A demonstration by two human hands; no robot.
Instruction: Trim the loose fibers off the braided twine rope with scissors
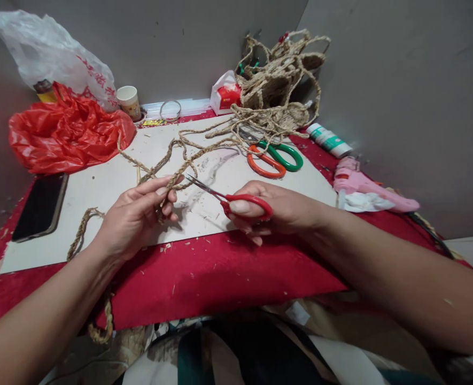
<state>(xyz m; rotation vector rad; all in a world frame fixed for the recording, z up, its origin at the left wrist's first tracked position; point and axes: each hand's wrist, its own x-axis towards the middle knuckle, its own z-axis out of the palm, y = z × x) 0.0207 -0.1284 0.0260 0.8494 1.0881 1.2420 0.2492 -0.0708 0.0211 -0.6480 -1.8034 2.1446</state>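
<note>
L hand (134, 214) raised, pinching braided rope (200, 152), running up-right; R hand (260, 208) closed round red scissors (246, 206), tips up-left.

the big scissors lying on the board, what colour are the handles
One handle is orange, the other green; the head view shows both.

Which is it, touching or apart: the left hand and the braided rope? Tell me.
Touching. The head view shows the left hand pinching the braided rope between thumb and fingers.
</note>
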